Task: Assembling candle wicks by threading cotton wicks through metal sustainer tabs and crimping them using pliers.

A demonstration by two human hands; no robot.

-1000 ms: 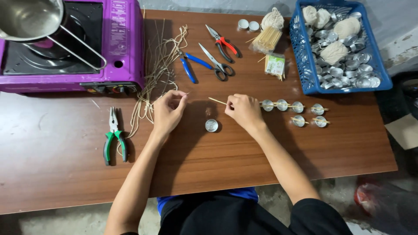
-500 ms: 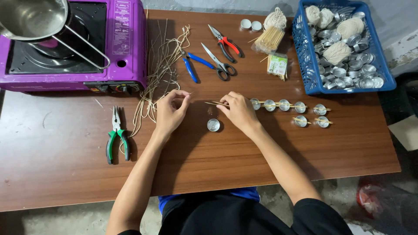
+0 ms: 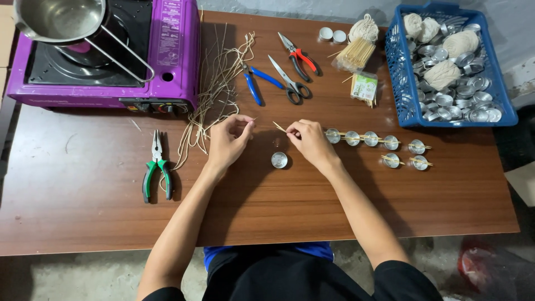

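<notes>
Thin wooden stick pinched in right hand fingers, raised just above small round aluminium cup on brown wooden table. Left hand fingers now closed on pale wick string, hands slightly further apart than before. Finished cups row just right.

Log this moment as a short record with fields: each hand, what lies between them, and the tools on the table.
left hand: pinches a thin wick strand by the wick bundle
right hand: pinches a small wooden stick
between hands: one empty metal cup
right of hands: cups with sticks
tools: green pliers, scissors
</notes>
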